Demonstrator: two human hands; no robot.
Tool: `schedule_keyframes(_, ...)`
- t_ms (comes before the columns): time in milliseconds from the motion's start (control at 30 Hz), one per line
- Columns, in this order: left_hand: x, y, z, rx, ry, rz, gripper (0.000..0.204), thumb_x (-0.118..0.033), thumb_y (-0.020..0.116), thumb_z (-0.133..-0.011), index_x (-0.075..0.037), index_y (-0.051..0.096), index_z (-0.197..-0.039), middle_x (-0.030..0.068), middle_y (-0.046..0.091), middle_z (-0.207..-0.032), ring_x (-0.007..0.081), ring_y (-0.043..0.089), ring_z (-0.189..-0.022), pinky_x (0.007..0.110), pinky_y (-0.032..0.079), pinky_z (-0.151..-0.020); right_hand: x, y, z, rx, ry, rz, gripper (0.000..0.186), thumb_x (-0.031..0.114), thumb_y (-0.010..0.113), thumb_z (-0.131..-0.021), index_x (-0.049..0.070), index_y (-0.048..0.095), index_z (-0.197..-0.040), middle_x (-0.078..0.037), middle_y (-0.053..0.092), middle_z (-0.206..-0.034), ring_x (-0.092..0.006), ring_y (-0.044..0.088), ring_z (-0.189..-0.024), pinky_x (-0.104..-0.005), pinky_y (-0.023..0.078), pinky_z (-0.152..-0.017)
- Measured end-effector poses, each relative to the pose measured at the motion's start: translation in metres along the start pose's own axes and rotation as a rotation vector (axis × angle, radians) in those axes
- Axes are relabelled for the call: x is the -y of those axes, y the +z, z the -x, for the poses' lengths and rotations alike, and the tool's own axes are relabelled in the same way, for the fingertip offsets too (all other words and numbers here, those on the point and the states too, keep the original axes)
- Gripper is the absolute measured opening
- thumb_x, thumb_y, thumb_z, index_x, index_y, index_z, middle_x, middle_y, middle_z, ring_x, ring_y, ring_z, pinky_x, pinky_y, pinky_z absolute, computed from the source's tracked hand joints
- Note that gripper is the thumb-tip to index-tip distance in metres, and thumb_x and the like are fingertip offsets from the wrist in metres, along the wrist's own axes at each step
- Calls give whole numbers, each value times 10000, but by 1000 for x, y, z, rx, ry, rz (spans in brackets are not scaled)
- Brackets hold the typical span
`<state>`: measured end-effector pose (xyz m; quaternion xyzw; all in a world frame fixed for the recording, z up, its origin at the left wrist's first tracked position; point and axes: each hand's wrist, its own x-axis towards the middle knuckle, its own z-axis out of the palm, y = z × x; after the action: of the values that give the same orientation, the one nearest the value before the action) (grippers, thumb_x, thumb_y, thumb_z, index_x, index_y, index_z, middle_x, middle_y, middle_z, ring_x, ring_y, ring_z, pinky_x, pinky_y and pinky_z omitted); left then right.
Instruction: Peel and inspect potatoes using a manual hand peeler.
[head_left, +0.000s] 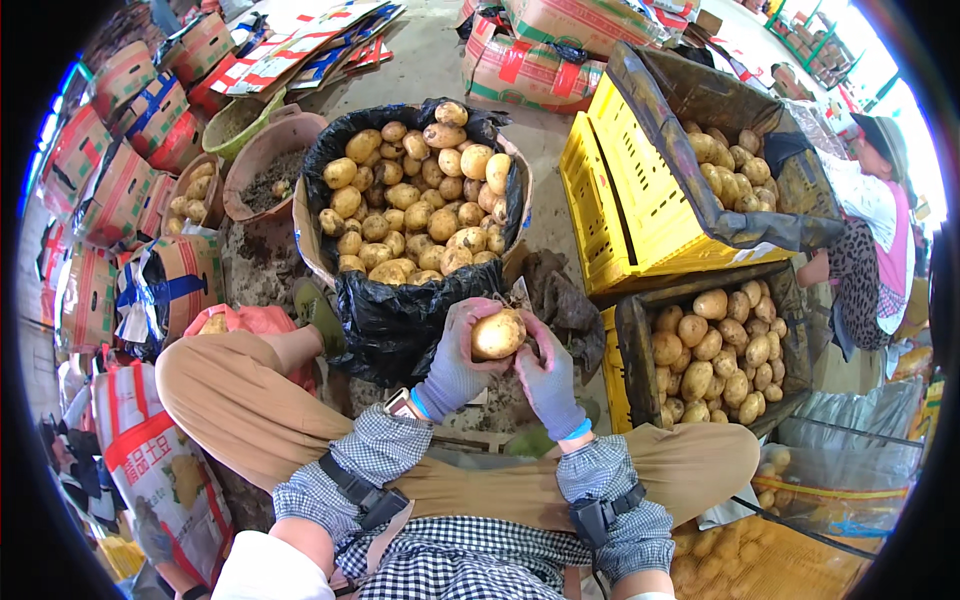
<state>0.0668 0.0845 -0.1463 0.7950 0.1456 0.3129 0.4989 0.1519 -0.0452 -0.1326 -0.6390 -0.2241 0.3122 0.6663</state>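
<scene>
**Potato-filled floor, one potato between two gloved hands**

The grey concrete floor (425, 75) around us is crowded: red-and-brown cardboard cartons (105, 190) pile up on the left, and a co-worker in pink and patterned clothes (895, 255) is over at the right edge. In the middle, a person sits with legs spread wide before a round tub lined with black plastic sheeting (390, 320), heaped with yellow-brown potatoes. To its right stand a tall yellow plastic crate (640, 185) and, nearer the knee, a dark-lined yellow crate (632, 365), both holding potatoes.

One pale, rounded, earth-marked potato (495, 338) is lifted just in front of the tub. The grey-gloved left hand (455, 350) curls around its left side and holds it. The grey-gloved right hand (550, 378) is narrowed, thumb and fingers drawn together at the potato's lower right; whether they press on it, I can't tell.

To my eye, the step in hand is handling this single potato up close. Any next move would seem to call for a secure left grip, since the skin looks smooth.
</scene>
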Motion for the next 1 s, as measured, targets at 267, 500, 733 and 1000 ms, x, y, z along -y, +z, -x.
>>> schedule_keyframes(267, -8, -6, -5, 144, 152, -145, 719, -12, 839, -551, -76, 514, -1188, 112, 466, -1227, 272, 493, -1151, 368, 409, -1007, 9, -8, -8, -68, -20, -10, 396, 270, 533, -977, -45, 563, -1216, -97, 615, -1118, -155, 581, -1013, -272, 458, -893)
schedule_keyframes(500, 9, 3, 3, 197, 24, -13, 757, 47, 830, -539, -80, 500, -1208, 91, 468, -1251, 243, 492, -1168, 360, 415, -1007, 12, -13, -15, -54, 98, 65, 270, 103, 549, -937, -39, 603, -1160, -59, 623, -1040, -60, 553, -837, -189, 457, -720)
schedule_keyframes(733, -9, -1, -6, 34, -434, 724, 772, 35, 840, -604, -45, 432, -1255, 37, 492, -1224, 144, 513, -1125, 302, 444, -990, 33, -11, -5, -91, -69, -206, 481, 0, 459, -908, -4, 432, -1389, -28, 594, -898, -65, 523, -761, -180, 420, -650)
schedule_keyframes(1000, -9, -16, -9, 192, -407, 664, 792, 59, 834, -590, -59, 432, -1262, 41, 482, -1234, 144, 501, -1148, 311, 437, -1007, 31, -12, -6, 33, 83, -306, 421, 108, 500, -974, -40, 446, -1364, -17, 560, -789, -84, 512, -700, -238, 492, -693)
